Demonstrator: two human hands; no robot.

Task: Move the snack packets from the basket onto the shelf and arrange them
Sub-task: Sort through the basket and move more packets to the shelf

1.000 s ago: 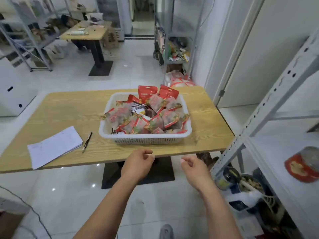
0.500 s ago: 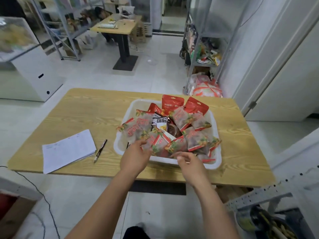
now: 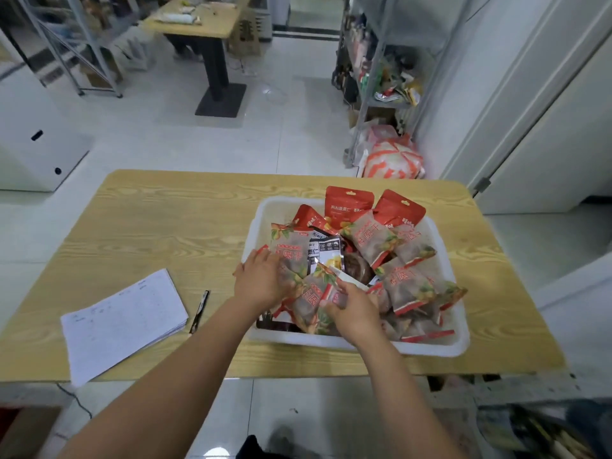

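Here, snack packets (image 3: 374, 240) lie heaped in a basket (image 3: 430, 351), with both hands among them.
The crinkly, translucent, red-edged pouches point every way; glossy red ones stand upright at the basket's 12 o'clock side. The white plastic basket is rectangular, its long axis seemingly 9 to 3 o'clock. The right hand (image 3: 352, 311) pinches the front packet (image 3: 309, 304). The left hand (image 3: 260, 281) lies over packets at 9 o'clock, its grip unclear. The basket sits on a wood-grain table (image 3: 172, 220); at its 8 o'clock lie a pen (image 3: 199, 309) and a paper stack (image 3: 122, 323). Beyond is a pale tiled floor (image 3: 198, 140), with a metal rack (image 3: 381, 61) at 1 o'clock.
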